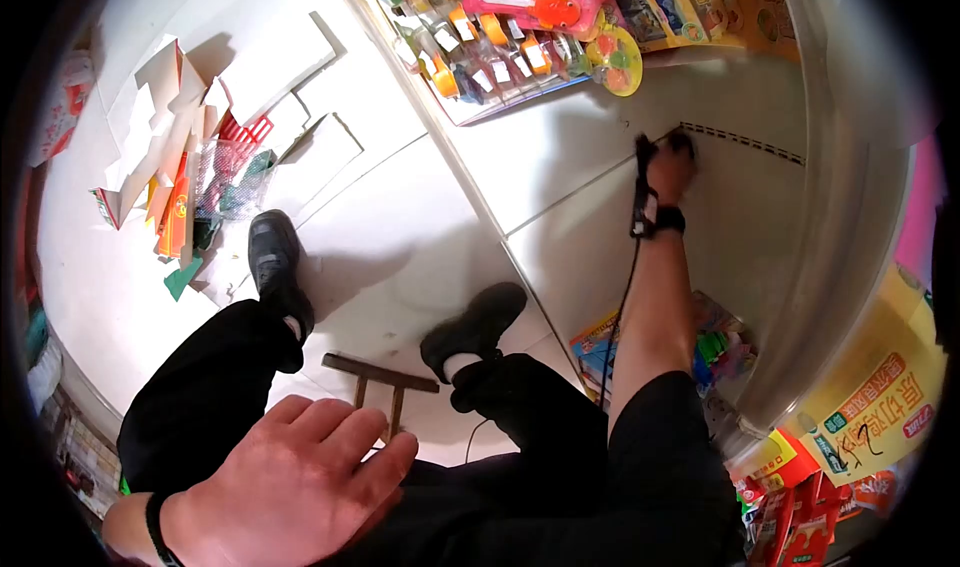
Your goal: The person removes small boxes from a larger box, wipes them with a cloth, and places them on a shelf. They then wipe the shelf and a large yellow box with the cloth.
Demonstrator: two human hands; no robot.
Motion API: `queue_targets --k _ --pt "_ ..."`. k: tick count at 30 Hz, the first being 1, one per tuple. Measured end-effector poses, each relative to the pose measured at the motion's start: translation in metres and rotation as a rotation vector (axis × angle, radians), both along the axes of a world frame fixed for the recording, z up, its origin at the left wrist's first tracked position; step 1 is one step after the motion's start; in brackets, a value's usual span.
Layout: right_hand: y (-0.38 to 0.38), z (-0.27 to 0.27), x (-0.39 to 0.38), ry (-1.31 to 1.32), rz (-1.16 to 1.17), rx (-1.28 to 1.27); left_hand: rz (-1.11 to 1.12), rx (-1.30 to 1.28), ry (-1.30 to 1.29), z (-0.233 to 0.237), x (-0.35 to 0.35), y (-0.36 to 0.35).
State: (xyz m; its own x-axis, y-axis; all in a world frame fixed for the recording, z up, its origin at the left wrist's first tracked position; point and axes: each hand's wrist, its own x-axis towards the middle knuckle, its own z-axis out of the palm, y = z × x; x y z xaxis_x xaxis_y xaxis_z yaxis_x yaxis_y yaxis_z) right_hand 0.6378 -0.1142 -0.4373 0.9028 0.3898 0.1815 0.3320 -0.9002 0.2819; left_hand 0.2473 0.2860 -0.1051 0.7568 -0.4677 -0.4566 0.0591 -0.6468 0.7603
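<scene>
My left hand [290,482] is low in front of my lap, back of the hand up. Its fingers are loosely bent, side by side, with nothing showing in them and a dark band at the wrist. My right hand [672,172] reaches far forward over a white shelf panel [580,192], wearing a black strap and a small device with a cable. Its fingers are dark and smeared, so I cannot tell what they hold. Right at the fingertips begins a dark slotted strip [745,143]. Beyond the hand lie packaged toys [500,42], including a pink one [535,5].
Torn cardboard boxes [165,137] and a mesh bag [232,177] lie on the left floor. A small wooden stool [380,375] stands between my legs. Colourful packs [725,352] sit by my right forearm. A yellow carton [880,397] and red snack packets [800,517] fill the right side.
</scene>
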Motion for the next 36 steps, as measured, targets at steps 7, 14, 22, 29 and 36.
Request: queue_targets --k 7,14,22,29,36 --pt "0.155 0.02 -0.064 0.139 0.236 0.514 0.0 0.032 0.003 0.001 -0.003 0.002" --pt "0.146 0.059 -0.211 0.387 0.248 0.416 -0.044 0.054 -0.106 0.008 -0.009 -0.006" --pt "0.048 0.073 -0.307 0.531 0.143 0.32 -0.115 0.032 -0.183 0.014 -0.02 -0.017" --pt "-0.01 0.066 -0.237 0.344 -0.168 0.543 -0.116 0.063 -0.249 0.009 -0.036 -0.012" --pt "0.079 0.041 -0.141 0.406 -0.31 0.66 -0.115 0.072 -0.23 0.007 -0.036 -0.008"
